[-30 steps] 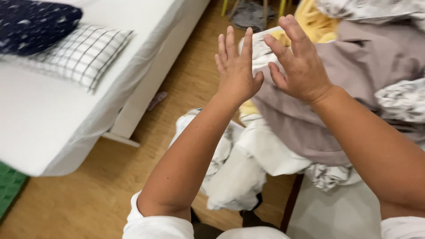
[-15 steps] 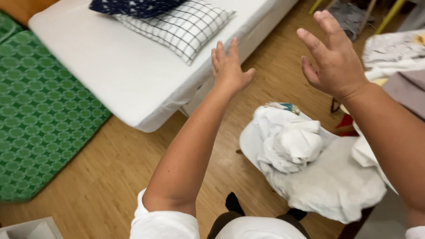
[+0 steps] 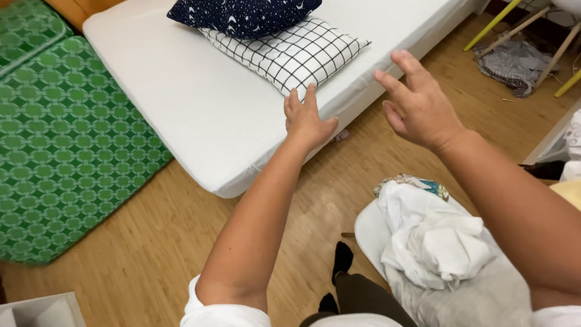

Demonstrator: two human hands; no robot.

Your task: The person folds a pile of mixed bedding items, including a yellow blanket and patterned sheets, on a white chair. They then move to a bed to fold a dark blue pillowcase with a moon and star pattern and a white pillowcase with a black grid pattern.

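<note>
My left hand [image 3: 305, 120] is raised, fingers straight and a little apart, holding nothing. It hovers over the edge of a white mattress [image 3: 200, 109] lying on the wooden floor. My right hand [image 3: 416, 104] is lifted beside it, fingers spread and curled, also empty. A white pillow with a black grid pattern [image 3: 290, 53] lies on the mattress just beyond my left hand, with a dark blue star-print pillow [image 3: 242, 15] behind it. Below my right forearm sits a pile of white cloth [image 3: 436, 239] on a pale seat.
A green patterned mat [image 3: 66, 139] lies left of the mattress. Yellow chair legs [image 3: 493, 24] and a grey patterned cloth [image 3: 511, 60] are at the top right. A foot in a dark sock [image 3: 342, 259] rests on the floor. A white box corner [image 3: 42, 310] shows bottom left.
The view swung left from a heap of laundry to the mattress and pillows. Both hands let go of the white cloth they held and now hover empty in front of the mattress.
</note>
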